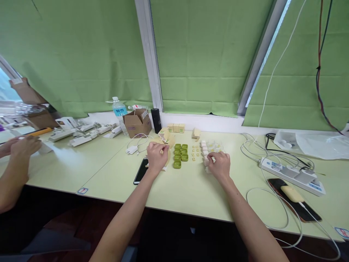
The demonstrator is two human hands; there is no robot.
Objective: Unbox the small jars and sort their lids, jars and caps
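Note:
My left hand [157, 157] has its thumb and fingers pinched together over a loose group of pale cardboard pieces [170, 141]. Whatever is between those fingertips is too small to make out. At the row of small white blocks [204, 149], my right hand [220, 165] is closed, its fingertips touching or very near the blocks; I cannot tell whether one is gripped. Clear plastic pieces with yellow parts [215, 145] lie just behind it. Between my hands, several small green square cups [177, 165] stand in two columns, beside tiny yellow pieces [193, 159].
Small cream boxes [176, 127] line the wall near a black cylinder [156, 120], a cardboard box [138, 123] and a water bottle [120, 112]. A phone [140, 171] lies by my left forearm. Right: power strip [291, 174], cables, another phone [311, 214]. A co-worker's hands [25, 145] are far left.

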